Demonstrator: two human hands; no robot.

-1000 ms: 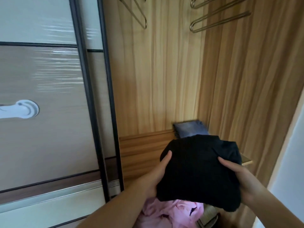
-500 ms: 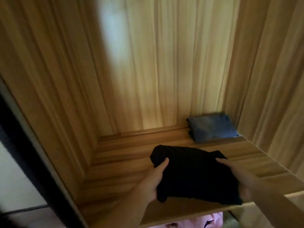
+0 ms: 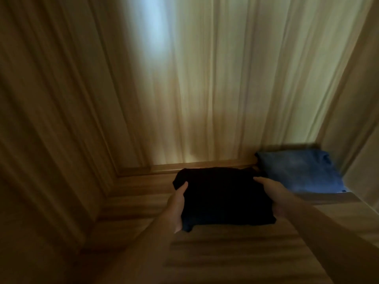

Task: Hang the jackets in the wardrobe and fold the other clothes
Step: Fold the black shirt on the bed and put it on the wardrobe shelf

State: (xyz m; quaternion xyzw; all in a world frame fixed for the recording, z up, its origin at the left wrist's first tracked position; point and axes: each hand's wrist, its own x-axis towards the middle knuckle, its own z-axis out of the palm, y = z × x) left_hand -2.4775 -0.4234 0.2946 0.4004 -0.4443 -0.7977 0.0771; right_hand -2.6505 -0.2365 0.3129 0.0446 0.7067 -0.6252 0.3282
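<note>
Dim wooden shelf [image 3: 225,253] fills the lower frame. My left hand [image 3: 177,206] and right hand [image 3: 274,195] grip the folded black garment [image 3: 221,197] at its sides. Folded blue garment [image 3: 297,173] lies just right of it.

black folded garment [image 3: 223,198]; blue folded garment [image 3: 297,173]; wood-grain shelf [image 3: 133,201].

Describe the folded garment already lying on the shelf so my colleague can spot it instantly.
Look at the wooden wardrobe shelf, then its far right corner against the back panel. The folded blue garment lies there, beside the black garment held by both hands; it alone is blue and untouched.
</note>
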